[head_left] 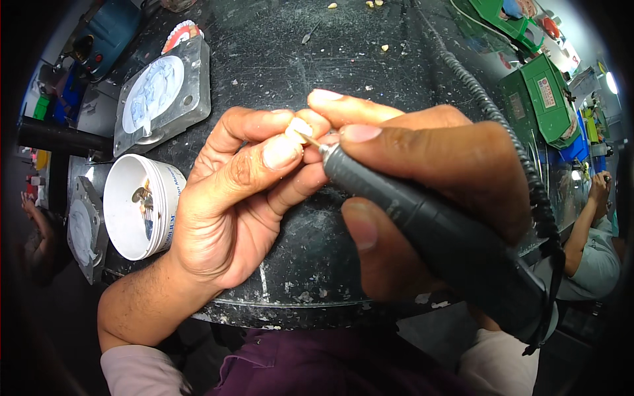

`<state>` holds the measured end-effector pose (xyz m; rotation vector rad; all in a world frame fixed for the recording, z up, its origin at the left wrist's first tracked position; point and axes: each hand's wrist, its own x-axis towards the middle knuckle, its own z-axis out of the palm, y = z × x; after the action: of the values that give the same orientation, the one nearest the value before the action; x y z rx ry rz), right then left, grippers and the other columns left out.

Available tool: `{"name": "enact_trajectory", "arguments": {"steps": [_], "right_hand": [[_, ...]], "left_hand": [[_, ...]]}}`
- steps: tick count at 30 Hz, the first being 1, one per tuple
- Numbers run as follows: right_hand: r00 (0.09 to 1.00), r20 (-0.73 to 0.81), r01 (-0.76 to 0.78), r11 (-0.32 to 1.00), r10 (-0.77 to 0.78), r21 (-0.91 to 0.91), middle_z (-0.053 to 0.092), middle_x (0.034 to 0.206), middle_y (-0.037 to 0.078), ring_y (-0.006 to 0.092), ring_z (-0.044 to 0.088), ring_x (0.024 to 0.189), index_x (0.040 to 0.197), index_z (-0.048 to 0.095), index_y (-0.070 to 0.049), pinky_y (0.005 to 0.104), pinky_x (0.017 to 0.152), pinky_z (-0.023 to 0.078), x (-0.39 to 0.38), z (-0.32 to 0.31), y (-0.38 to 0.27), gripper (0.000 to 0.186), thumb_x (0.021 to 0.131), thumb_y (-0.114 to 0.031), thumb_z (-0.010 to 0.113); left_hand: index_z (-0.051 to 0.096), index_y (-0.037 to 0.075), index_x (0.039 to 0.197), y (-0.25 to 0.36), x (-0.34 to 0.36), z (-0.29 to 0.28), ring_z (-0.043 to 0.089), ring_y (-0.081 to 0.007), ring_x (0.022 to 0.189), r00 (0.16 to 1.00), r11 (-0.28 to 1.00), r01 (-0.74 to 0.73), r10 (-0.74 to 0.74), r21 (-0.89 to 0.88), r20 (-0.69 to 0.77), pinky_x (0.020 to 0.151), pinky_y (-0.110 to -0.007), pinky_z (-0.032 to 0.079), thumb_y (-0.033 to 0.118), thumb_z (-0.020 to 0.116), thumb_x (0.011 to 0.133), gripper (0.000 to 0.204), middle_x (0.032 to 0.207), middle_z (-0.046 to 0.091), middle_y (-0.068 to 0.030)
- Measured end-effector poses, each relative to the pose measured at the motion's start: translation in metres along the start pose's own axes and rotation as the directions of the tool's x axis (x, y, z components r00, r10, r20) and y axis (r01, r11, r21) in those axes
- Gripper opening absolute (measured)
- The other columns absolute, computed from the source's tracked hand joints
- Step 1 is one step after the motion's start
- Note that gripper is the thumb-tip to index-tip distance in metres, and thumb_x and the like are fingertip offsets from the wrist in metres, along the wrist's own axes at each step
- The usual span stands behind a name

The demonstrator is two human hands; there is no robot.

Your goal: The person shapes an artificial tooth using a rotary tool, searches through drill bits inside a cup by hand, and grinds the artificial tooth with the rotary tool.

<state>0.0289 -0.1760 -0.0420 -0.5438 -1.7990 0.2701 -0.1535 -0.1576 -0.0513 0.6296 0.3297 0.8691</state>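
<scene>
My left hand (224, 191) pinches a small cream-coloured dental crown piece (299, 130) between thumb and fingertips, above the black worktable (264, 72). My right hand (449, 158) is wrapped round a dark grey rotary handpiece (422, 221), which slants down toward the lower right. A thin bur (309, 140) sticks out of its tip and meets the side of the crown piece, or nearly so; contact is hard to tell. Fingers of both hands come together around the piece and hide part of it.
Left of my hand stands a white tub (122, 218) with small metal tools inside. Metal flasks with plaster (198, 69) lie beyond and beside it. A coiled cord (489, 92) runs down the right. Small cream pieces (385, 47) dot the far table. Green bins (541, 99) and another person (594, 244) are at right.
</scene>
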Motion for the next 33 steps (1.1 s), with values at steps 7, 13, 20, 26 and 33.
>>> {"name": "enact_trajectory", "arguments": {"steps": [7, 13, 20, 26, 33], "right_hand": [[0.999, -0.007, -0.041, 0.997, 0.04, -0.058, 0.059, 0.082, 0.015, 0.0215, 0.063, 0.078, 0.099, 0.05, 0.007, 0.0434, 0.085, 0.053, -0.001, 0.001, -0.005, 0.028, 0.083, -0.013, 0.062], [0.993, -0.084, 0.083, 0.995, -0.079, 0.046, 0.059, 0.082, 0.016, 0.0216, 0.063, 0.079, 0.098, 0.05, 0.007, 0.0436, 0.085, 0.053, -0.002, 0.008, 0.004, 0.028, 0.083, -0.013, 0.063], [0.997, 0.014, 0.073, 0.997, -0.073, -0.007, 0.059, 0.082, 0.017, 0.0223, 0.064, 0.078, 0.098, 0.049, 0.009, 0.0432, 0.084, 0.053, 0.005, 0.0, 0.002, 0.027, 0.083, -0.01, 0.061], [0.996, 0.0, 0.092, 0.996, -0.092, 0.007, 0.059, 0.082, 0.017, 0.0225, 0.064, 0.078, 0.098, 0.049, 0.01, 0.0431, 0.084, 0.053, 0.005, 0.0, 0.002, 0.027, 0.083, -0.01, 0.06], [0.995, 0.008, 0.103, 0.995, -0.103, 0.006, 0.059, 0.081, 0.017, 0.0227, 0.064, 0.077, 0.099, 0.049, 0.01, 0.0429, 0.084, 0.054, 0.006, 0.002, 0.004, 0.028, 0.082, -0.01, 0.06]], "left_hand": [[0.052, 0.008, 0.108, -0.001, -0.001, -0.001, 0.055, -0.0219, 0.105, 1.0, 1.0, 0.0, 0.0, -0.003, -0.013, 0.094, -0.039, 0.044, 0.005, 0.052, 0.089, 0.019, 0.109, 0.058, -0.0096], [0.052, 0.008, 0.108, -0.001, 0.0, -0.001, 0.056, -0.0219, 0.104, 1.0, 1.0, 0.002, -0.002, -0.011, -0.03, 0.093, -0.039, 0.045, 0.004, 0.052, 0.089, 0.019, 0.108, 0.058, -0.01], [0.052, 0.008, 0.108, -0.001, 0.0, 0.001, 0.056, -0.022, 0.103, 0.999, 1.0, -0.001, 0.001, 0.002, -0.042, 0.093, -0.039, 0.045, 0.004, 0.053, 0.089, 0.02, 0.107, 0.058, -0.0103], [0.052, 0.008, 0.108, -0.001, -0.001, 0.001, 0.057, -0.0213, 0.103, 0.999, 1.0, -0.001, 0.001, 0.001, -0.044, 0.092, -0.039, 0.045, 0.004, 0.053, 0.088, 0.02, 0.106, 0.059, -0.0097], [0.053, 0.009, 0.108, 0.0, -0.001, 0.002, 0.057, -0.0211, 0.102, 1.0, 1.0, -0.004, 0.004, 0.013, -0.02, 0.092, -0.039, 0.045, 0.004, 0.053, 0.088, 0.02, 0.106, 0.059, -0.0089]]}}
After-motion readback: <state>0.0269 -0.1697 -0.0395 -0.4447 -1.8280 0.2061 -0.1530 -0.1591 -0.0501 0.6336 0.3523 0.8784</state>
